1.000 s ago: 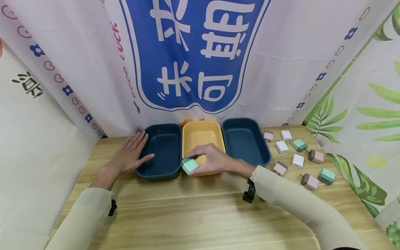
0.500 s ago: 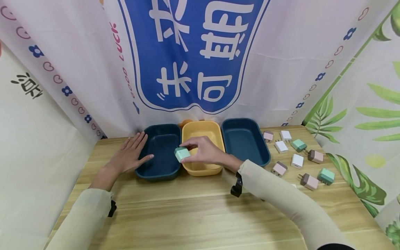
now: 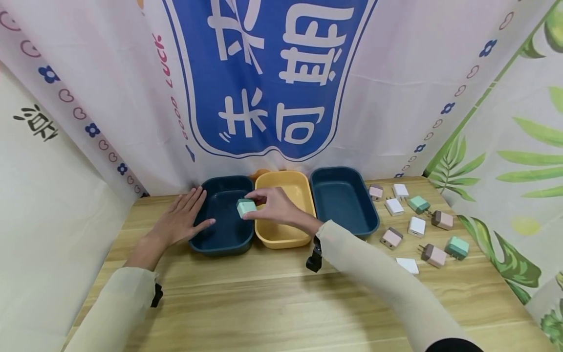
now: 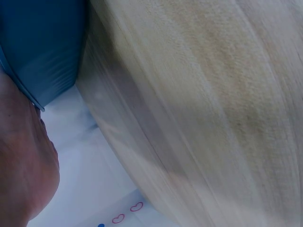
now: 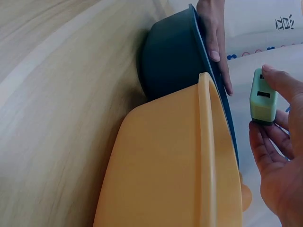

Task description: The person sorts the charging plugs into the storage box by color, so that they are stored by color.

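My right hand (image 3: pixel 277 208) pinches a mint-green USB charger (image 3: pixel 246 208) between thumb and fingers. In the head view the charger overlaps the right side of the left dark-blue bin (image 3: pixel 220 237). The right wrist view shows the USB ports on the face of the charger (image 5: pixel 263 97), above the bin rims. My left hand (image 3: pixel 178 217) lies with straight fingers on the left rim of that dark-blue bin, its thumb reaching over the inside. In the left wrist view part of the left hand (image 4: pixel 28 161) touches the bin's rim.
A yellow bin (image 3: pixel 283 243) stands between the left bin and a second dark-blue bin (image 3: pixel 343 200). Several chargers lie on the wooden table (image 3: pixel 272 303) at the right: pink-and-brown ones (image 3: pixel 434 255), white ones (image 3: pixel 417 227) and green ones (image 3: pixel 457 248). A printed curtain (image 3: pixel 360 122) hangs behind.
My right hand has carried the green charger left and away from me, from the yellow bin's front edge to over the left dark-blue bin. The left hand has stayed on the rim.
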The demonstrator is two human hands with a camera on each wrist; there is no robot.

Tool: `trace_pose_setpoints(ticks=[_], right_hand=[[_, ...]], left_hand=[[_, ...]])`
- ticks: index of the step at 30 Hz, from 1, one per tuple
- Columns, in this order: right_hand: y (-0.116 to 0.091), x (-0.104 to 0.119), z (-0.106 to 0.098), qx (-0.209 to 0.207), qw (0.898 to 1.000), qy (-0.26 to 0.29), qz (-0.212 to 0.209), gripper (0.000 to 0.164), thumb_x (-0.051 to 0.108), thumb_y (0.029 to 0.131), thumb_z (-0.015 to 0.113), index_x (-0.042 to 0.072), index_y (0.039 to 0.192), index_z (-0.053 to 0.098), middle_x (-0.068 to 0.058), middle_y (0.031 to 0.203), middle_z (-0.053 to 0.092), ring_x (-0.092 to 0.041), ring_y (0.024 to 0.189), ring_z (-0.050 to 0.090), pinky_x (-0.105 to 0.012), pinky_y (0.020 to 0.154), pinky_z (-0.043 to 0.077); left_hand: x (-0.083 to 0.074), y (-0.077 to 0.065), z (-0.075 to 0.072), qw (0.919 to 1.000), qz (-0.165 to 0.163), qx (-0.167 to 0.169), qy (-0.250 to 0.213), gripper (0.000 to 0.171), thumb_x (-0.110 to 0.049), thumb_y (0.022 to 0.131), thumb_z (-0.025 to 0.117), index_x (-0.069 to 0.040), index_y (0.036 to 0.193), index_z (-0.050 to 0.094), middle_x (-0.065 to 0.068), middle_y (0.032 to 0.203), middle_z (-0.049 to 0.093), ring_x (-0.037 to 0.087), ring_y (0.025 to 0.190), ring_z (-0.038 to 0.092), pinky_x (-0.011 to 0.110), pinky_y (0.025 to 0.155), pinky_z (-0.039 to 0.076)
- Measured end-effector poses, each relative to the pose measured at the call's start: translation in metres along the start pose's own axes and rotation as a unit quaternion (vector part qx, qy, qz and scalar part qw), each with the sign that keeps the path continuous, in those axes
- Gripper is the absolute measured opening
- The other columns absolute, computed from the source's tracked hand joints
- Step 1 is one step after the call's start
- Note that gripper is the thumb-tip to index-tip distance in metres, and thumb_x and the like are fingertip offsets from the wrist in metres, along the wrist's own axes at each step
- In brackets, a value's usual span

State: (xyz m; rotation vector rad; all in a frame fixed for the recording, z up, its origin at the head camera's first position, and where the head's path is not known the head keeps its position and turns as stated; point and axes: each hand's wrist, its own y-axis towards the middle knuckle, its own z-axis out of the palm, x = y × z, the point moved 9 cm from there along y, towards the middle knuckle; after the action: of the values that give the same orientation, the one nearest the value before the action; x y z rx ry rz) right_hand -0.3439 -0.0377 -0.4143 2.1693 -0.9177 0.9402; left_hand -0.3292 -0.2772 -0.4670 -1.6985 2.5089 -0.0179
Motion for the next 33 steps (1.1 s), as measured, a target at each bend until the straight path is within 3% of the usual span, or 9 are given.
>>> trace_pose_setpoints(ticks=[5, 20, 33], right_hand=[[0.009, -0.006, 0.004, -0.014, 1.0, 0.009, 0.016, 0.049, 0.032, 0.086, 0.091, 0.006, 0.125, 0.077, -0.003, 0.112, 0.078, -0.013, 0.092, 0.071, -0.021, 0.082, 0.059], [0.033, -0.018, 0.01, -0.04, 0.997, 0.038, 0.056, 0.054, 0.033, 0.087, 0.09, 0.005, 0.129, 0.074, -0.003, 0.113, 0.076, -0.012, 0.092, 0.07, -0.02, 0.082, 0.06], [0.04, -0.031, 0.015, -0.061, 0.994, 0.034, 0.087, 0.053, 0.029, 0.087, 0.091, 0.004, 0.129, 0.074, -0.006, 0.115, 0.075, -0.014, 0.093, 0.07, -0.021, 0.083, 0.06]], left_hand=[[0.0, -0.001, 0.0, 1.0, -0.001, 0.003, -0.005, 0.1, -0.07, 0.105, 0.042, -0.003, 0.17, 0.006, 0.022, 0.177, 0.002, 0.043, 0.163, 0.003, 0.063, 0.13, 0.0], [0.0, 0.002, 0.0, 1.0, 0.001, 0.003, 0.006, 0.099, -0.069, 0.106, 0.041, -0.002, 0.169, 0.006, 0.022, 0.177, 0.002, 0.044, 0.163, 0.004, 0.065, 0.129, 0.004], [0.001, 0.002, 0.002, 1.0, -0.002, 0.001, 0.002, 0.1, -0.069, 0.105, 0.043, -0.002, 0.17, 0.007, 0.021, 0.177, 0.002, 0.043, 0.163, 0.004, 0.064, 0.13, 0.003]])
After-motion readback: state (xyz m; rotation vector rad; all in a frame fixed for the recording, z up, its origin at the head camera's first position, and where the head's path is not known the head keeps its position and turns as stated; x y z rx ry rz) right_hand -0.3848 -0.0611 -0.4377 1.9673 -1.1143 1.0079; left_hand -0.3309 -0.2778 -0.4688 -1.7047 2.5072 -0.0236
